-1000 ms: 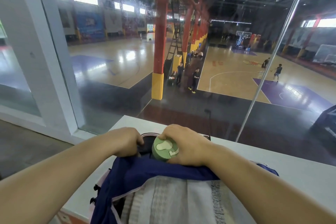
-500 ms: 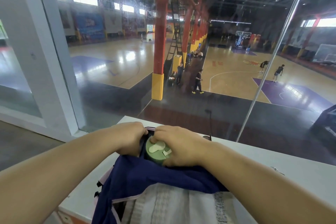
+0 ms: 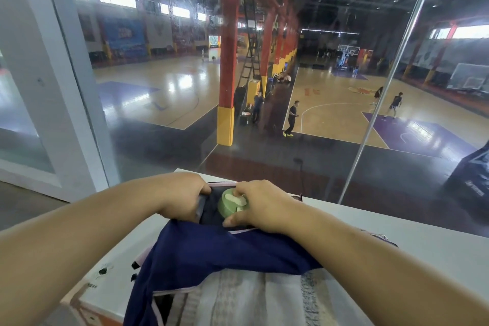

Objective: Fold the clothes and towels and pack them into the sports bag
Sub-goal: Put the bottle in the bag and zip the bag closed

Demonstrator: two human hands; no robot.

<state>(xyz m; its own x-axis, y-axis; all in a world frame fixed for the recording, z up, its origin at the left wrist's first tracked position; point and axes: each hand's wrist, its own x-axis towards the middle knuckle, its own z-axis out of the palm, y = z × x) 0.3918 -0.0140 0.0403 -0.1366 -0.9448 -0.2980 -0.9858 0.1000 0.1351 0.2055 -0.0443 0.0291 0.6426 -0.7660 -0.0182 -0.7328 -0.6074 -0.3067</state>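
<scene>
white ledge [image 3: 436,251] holds navy bag [image 3: 225,251] with towel [image 3: 251,299], green bottle [image 3: 230,202]; court [image 3: 330,114] beyond glass [image 3: 158,140]

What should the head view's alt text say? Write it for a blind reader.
The right hand holds a green-capped bottle at the end of the navy sports bag, whose opening the left hand grips. A pale towel shows inside the bag, on a white ledge before a window over a basketball court.

- bottle [image 3: 232,202]: only green cap shows, body hidden in sports bag [image 3: 225,249]
- sports bag and towel [image 3: 238,299] cut by bottom edge
- left hand [image 3: 182,198] fingertips hidden in bag fabric
</scene>
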